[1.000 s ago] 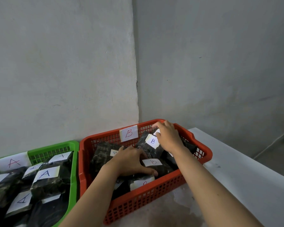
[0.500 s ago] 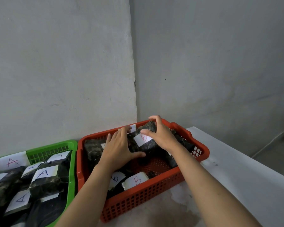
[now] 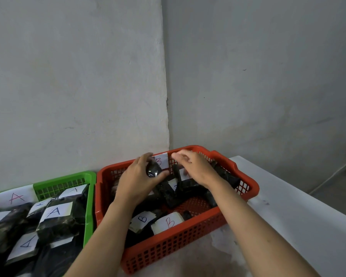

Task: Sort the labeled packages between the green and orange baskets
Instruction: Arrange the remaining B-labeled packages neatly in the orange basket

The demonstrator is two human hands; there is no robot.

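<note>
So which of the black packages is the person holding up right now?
The dark package gripped in the left hand, raised by the orange basket's back wall. The other B packages lie down inside; the right hand hovers beside it.

Dim, flat indoor light; soft shadows; wide-angle bending at the edges; slight motion blur

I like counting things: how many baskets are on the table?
2. The green basket, marked A, sits at the left. The orange basket, marked B, stands right beside it, with both hands over it. More could lie outside the view.
</note>
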